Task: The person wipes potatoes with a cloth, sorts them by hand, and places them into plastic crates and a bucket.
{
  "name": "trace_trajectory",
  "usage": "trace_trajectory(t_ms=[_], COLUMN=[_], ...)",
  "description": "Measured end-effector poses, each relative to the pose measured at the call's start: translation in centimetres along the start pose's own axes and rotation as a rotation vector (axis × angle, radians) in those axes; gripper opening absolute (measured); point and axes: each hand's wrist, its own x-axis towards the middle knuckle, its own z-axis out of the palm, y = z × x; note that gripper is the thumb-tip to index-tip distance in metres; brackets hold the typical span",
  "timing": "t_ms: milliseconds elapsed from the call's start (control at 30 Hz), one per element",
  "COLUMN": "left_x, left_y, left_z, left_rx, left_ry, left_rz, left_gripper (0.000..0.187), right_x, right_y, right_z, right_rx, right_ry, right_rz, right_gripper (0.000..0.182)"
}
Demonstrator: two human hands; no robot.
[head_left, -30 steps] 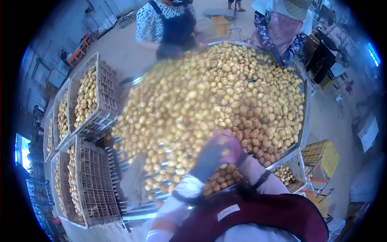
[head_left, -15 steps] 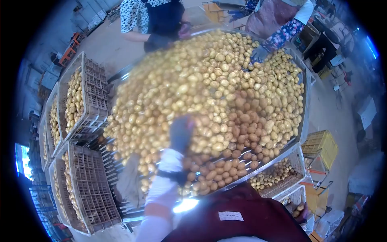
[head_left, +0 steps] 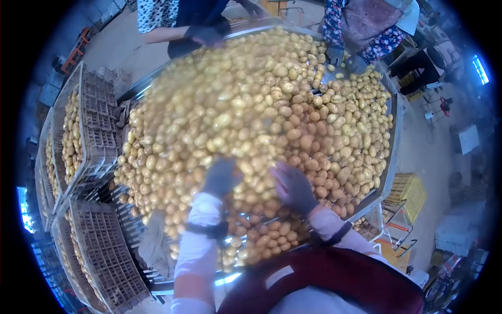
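A broad heap of potatoes (head_left: 209, 120) covers the metal sorting table (head_left: 389, 157) in front of me. My left hand (head_left: 221, 178), in a dark grey glove, lies on the near part of the heap; its fingers are smeared by motion. To its right, my right hand (head_left: 294, 188) reaches onto the potatoes in a similar glove. Its fingers look stretched out and apart, with potatoes beneath and ahead of them. Browner potatoes (head_left: 277, 235) lie nearest my body, between my forearms.
Plastic crates (head_left: 104, 246) filled with potatoes stand along the left. A grey cloth (head_left: 155, 243) lies at the table's left edge. Across the table, one person's gloved hand (head_left: 206, 35) and another's gloved hands (head_left: 356, 64) are at the rim. A yellow crate (head_left: 408, 191) stands right.
My right hand has come up from the crate at the lower right onto the heap. My left hand has shifted slightly left and nearer. The person at far right now has both hands at the potatoes.
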Motion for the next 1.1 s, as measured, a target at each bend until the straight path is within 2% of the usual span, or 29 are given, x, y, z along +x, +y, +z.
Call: trace_trajectory(t_ms=[33, 67, 100, 167, 200, 267, 300, 367, 400, 500, 567, 633, 667, 767, 800, 900, 1000, 1067, 1100], left_x=[0.2, 0.3, 0.1, -0.4, -0.6, -1.1, -1.4, -2.1, -2.6, -4.3, -5.6, -6.6, -7.8, -9.0, -9.7, -10.8, -11.8, -12.3, -12.5], left_y=[-0.3, -0.2, 0.1, -0.3, -0.5, -0.5, -0.3, 1.2, 2.0, 3.1, 3.7, 4.6, 6.3, 9.9, 11.2, 13.1, 14.0, 14.6, 15.2], left_z=[0.0, 0.3, 0.5, 1.3, 1.6, 2.7, 3.1, 3.1, 3.0, 3.6, 4.4, 5.8, 5.9, 6.5, 6.0, 5.5, 5.3, 5.2, 4.8], left_rx=[0.065, 0.072, 0.077, 0.107, 0.129, -0.117, -0.240, -0.232, -0.225, -0.345, -0.384, -0.473, -0.683, -0.725, -0.730, -0.688, -0.821, -0.785, -0.766], left_ry=[-0.087, -0.068, -0.052, 0.060, 0.118, 0.143, 0.155, 0.205, 0.231, 0.351, 0.443, 0.536, 0.463, 0.453, 0.401, 0.462, 0.414, 0.427, 0.435], left_rz=[-0.054, -0.094, -0.137, -0.024, 0.034, -0.048, -0.086, -0.158, -0.191, -0.146, -0.038, 0.041, -0.032, 0.018, -0.008, 0.215, 0.180, 0.199, 0.206], left_gripper=[0.044, 0.045, 0.046, 0.049, 0.051, 0.054, 0.055, 0.055, 0.055, 0.048, 0.035, 0.029, 0.025, 0.025, 0.028, 0.032, 0.035, 0.035, 0.035], right_x=[0.8, 1.3, 1.9, 1.9, 0.9, -1.2, -1.6, -2.3, -3.4, -4.9, -4.7, -4.8, -4.8, -4.8, -5.0, -5.3, -5.4, -5.8, -6.4], right_y=[0.9, 2.1, 3.3, 6.1, 7.9, 11.0, 10.3, 7.4, 6.5, 4.9, 4.6, 4.1, 4.0, 5.0, 5.2, 5.5, 5.7, 5.5, 4.8], right_z=[1.1, 1.6, 0.9, -1.5, -2.3, -3.4, -4.3, -6.7, -5.9, -2.6, -2.0, -1.2, -0.9, 0.5, 0.7, 1.2, 1.0, 0.9, 1.0], right_rx=[-0.040, -0.080, -0.096, -0.124, -0.131, -0.145, -0.144, -0.137, -0.135, -0.125, -0.109, -0.150, -0.178, -0.133, -0.146, -0.171, -0.185, -0.161, 0.065], right_ry=[0.078, 0.150, 0.167, 0.199, 0.222, 0.278, 0.160, -0.070, -0.043, 0.043, 0.097, 0.006, -0.036, -0.190, -0.183, -0.204, -0.293, -0.328, -0.138], right_rz=[0.021, 0.038, 0.149, 0.375, 0.371, 0.363, 0.320, 0.232, 0.195, 0.089, 0.052, 0.027, 0.023, 0.103, 0.088, 0.044, 0.055, 0.115, 0.211], right_gripper=[0.042, 0.042, 0.039, 0.034, 0.034, 0.032, 0.032, 0.031, 0.031, 0.033, 0.035, 0.038, 0.040, 0.042, 0.041, 0.039, 0.042, 0.045, 0.044])
